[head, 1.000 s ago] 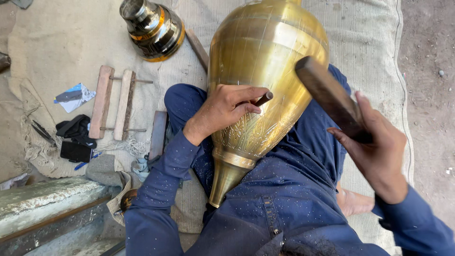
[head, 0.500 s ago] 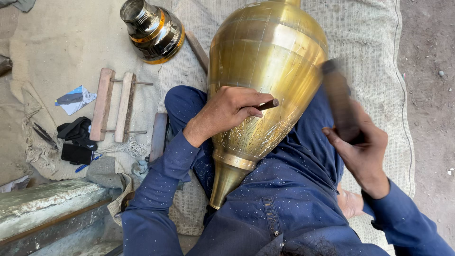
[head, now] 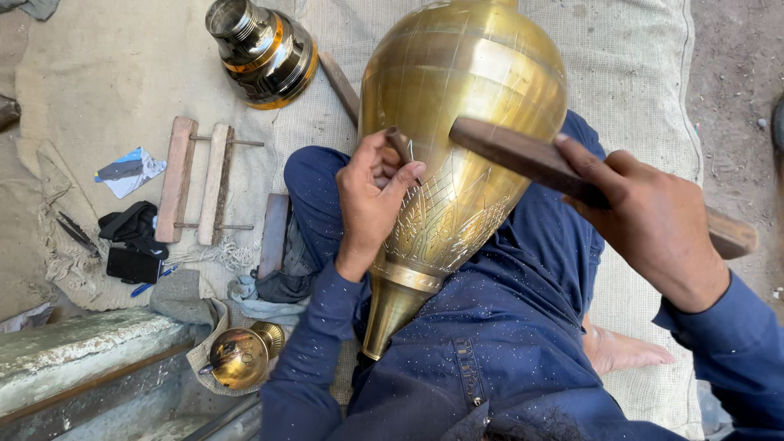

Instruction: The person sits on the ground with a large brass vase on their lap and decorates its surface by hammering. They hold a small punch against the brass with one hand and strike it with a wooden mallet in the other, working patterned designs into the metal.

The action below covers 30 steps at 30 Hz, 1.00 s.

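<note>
Right now a brass vase (head: 461, 139) lies across the sitter's lap.
Left hand (head: 371, 196) pinches a small chisel (head: 398, 145) against its engraved side; right hand (head: 653, 216), at three o'clock, clenches a wooden mallet (head: 523, 159); another metal vessel (head: 261, 51) sits at eleven.

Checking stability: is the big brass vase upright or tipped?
Tipped: the brass vase lies across the lap, narrow end toward the person.
</note>
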Motion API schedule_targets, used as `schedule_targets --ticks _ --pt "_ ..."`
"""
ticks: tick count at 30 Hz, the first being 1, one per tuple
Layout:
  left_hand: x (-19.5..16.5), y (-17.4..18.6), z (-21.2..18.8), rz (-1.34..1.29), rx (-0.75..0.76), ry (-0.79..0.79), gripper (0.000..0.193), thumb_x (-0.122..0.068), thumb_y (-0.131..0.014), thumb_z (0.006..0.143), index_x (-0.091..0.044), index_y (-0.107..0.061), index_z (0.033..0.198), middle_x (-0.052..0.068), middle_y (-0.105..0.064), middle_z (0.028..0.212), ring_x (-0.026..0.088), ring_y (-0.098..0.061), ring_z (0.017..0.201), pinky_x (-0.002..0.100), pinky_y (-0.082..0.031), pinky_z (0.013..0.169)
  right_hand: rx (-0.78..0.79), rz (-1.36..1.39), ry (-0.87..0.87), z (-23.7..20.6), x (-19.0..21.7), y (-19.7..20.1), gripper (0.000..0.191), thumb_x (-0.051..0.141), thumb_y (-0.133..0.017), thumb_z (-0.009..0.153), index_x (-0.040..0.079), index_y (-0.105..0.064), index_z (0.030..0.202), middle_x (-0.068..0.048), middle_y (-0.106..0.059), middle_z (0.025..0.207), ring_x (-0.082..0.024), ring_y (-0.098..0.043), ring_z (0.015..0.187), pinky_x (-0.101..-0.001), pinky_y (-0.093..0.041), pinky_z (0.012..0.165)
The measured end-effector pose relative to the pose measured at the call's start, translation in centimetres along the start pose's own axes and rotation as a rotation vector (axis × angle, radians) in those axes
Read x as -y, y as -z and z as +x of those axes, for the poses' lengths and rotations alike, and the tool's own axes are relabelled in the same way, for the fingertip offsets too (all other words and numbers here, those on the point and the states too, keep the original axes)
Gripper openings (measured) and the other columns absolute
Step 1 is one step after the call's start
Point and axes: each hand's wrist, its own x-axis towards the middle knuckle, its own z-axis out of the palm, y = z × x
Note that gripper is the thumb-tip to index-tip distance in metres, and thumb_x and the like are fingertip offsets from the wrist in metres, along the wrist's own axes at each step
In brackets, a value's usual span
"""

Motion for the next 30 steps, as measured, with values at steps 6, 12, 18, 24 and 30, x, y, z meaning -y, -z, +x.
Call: schedule_targets --ticks 6,12,18,24,30 --pt "0.5 -2.5 -2.8 -0.113 -0.251 0.010 0.039 -0.005 -0.075 0.100 0.001 -0.055 0.133 0.007 -0.071 0.093 0.010 -0.070 0.081 0.023 -0.058 0.073 -0.028 -0.085 0.192 3.7 0.7 1.5 0.069 0.032 -0.075 0.090 0.027 -0.055 0.156 -0.006 -0.061 0.078 -0.023 -0.063 0.058 -0.0369 -0.053 0.053" --pt "1.1 -3.4 -3.0 -0.181 -0.321 -0.002 0.041 -0.004 -0.072 0.100 0.002 -0.052 0.135 0.005 -0.069 0.092 0.008 -0.069 0.078 0.022 -0.058 0.068 -0.200 0.005 0.387 8.3 3.0 6.0 0.064 0.033 -0.072 0.095 0.019 -0.054 0.155 -0.009 -0.064 0.085 -0.025 -0.060 0.054 -0.0386 -0.050 0.048" --pt "1.7 -3.3 -2.9 -0.190 -0.334 0.009 0.043 -0.004 -0.075 0.098 0.003 -0.053 0.134 0.006 -0.068 0.089 0.009 -0.068 0.077 0.023 -0.060 0.067 -0.197 -0.547 0.533 9.6 5.5 10.4 0.069 0.022 -0.068 0.091 0.035 -0.051 0.157 -0.002 -0.069 0.094 -0.018 -0.069 0.062 -0.0287 -0.053 0.048" --pt "1.9 -2.6 -2.5 -0.154 -0.246 0.041 0.038 -0.005 -0.078 0.096 0.003 -0.060 0.129 0.005 -0.073 0.088 0.009 -0.070 0.077 0.023 -0.061 0.069 -0.029 -0.780 0.451 8.8 6.3 11.1 0.064 0.033 -0.062 0.097 0.039 -0.049 0.159 0.001 -0.070 0.092 -0.013 -0.068 0.058 -0.0235 -0.051 0.046" --pt "2.3 -1.9 -1.5 -0.117 -0.108 0.003 0.045 -0.004 -0.081 0.093 0.001 -0.064 0.134 0.005 -0.074 0.083 0.009 -0.070 0.073 0.023 -0.061 0.067 -0.060 -0.599 0.444 6.8 3.4 9.2 0.060 0.053 -0.059 0.094 0.041 -0.055 0.153 0.003 -0.071 0.088 -0.011 -0.069 0.063 -0.0257 -0.057 0.053"
